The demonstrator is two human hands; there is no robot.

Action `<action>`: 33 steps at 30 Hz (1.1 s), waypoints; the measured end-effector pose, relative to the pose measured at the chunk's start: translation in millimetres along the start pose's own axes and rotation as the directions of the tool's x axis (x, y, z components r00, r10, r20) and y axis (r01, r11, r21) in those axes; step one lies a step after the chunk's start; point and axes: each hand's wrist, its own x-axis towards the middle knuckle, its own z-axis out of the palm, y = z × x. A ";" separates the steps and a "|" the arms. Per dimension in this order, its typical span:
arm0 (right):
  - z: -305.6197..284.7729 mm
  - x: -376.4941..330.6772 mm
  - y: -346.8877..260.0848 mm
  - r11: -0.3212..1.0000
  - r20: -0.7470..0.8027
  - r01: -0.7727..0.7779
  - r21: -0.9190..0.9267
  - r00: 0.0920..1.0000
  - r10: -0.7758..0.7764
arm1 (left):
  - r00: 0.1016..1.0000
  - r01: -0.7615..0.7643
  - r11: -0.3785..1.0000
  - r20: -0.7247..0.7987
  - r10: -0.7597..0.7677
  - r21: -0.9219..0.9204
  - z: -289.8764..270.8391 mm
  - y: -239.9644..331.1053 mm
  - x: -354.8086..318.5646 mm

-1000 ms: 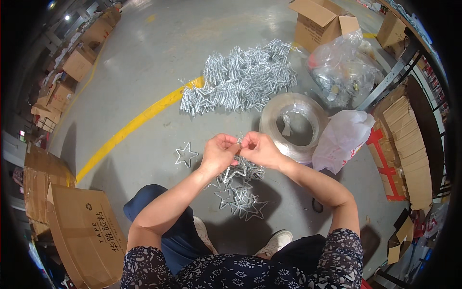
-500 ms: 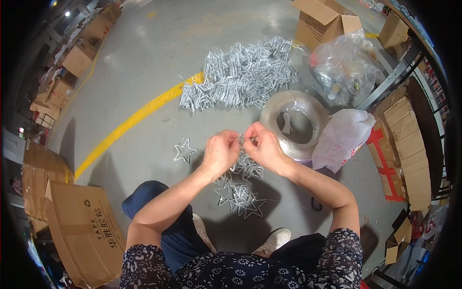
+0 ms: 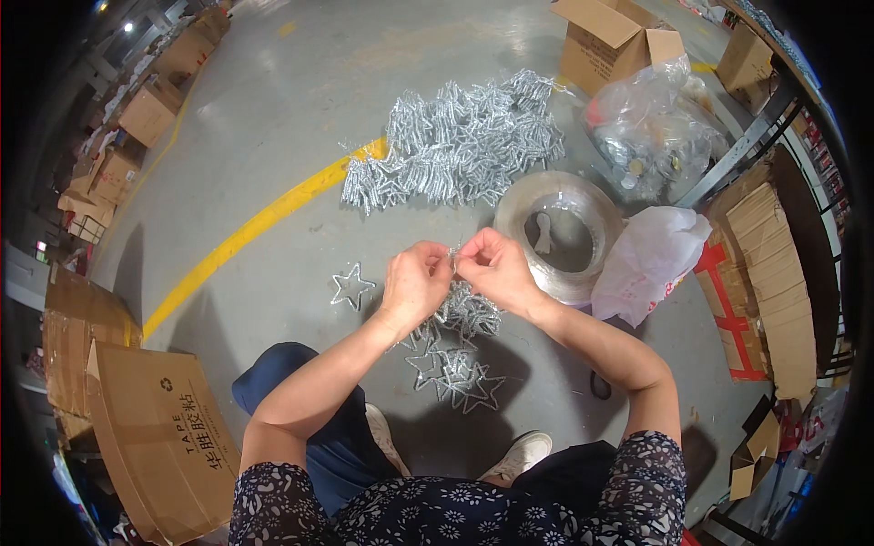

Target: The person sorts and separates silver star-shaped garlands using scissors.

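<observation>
My left hand (image 3: 417,280) and my right hand (image 3: 496,269) meet in front of me, each closed in a pinch. Between their fingertips is a small silvery piece, probably the tip of a tinsel star; most of it is hidden by the fingers. Just below hangs or lies a cluster of silver tinsel stars (image 3: 469,314); I cannot tell which. Nearer my feet, several loose silver stars (image 3: 458,378) overlap on the floor. A single star outline (image 3: 352,287) lies apart, left of my left hand.
Beyond my hands spreads a big heap of silver stars (image 3: 455,141). To the right are a large clear coil (image 3: 519,218), a white plastic bag (image 3: 651,259), a clear bag of scraps (image 3: 655,136) and an open carton (image 3: 601,55). A cardboard box (image 3: 159,437) stands at lower left.
Both hands stay pinched close together, with only a slight shift of the fingers; the right hand has drawn a little to the left. The stars on the floor look the same.
</observation>
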 end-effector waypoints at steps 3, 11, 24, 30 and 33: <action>0.8 -6.0 -9.3 0.998 0.026 -0.064 0.011 0.998 0.064 | 1.000 0.002 1.000 0.008 -0.002 0.005 -1.5 2.7 -0.6; -3.1 -6.7 -4.2 0.910 0.032 0.167 -0.381 0.985 -0.167 | 1.000 -0.018 1.000 -0.019 0.017 -0.021 -1.2 -1.2 1.3; -15.1 0.0 -21.4 0.716 0.227 0.438 -0.544 0.898 -0.378 | 0.999 0.014 0.971 0.034 -0.006 -0.240 3.9 -10.5 6.4; -15.5 -4.6 -12.6 0.814 0.177 0.395 -0.426 0.919 -0.352 | 0.992 0.084 0.944 0.119 -0.048 -0.318 -1.1 -2.5 2.6; -12.6 -9.4 -14.3 0.816 0.143 0.407 -0.409 0.913 -0.383 | 0.990 0.087 0.938 0.135 -0.043 -0.337 -3.0 0.0 2.3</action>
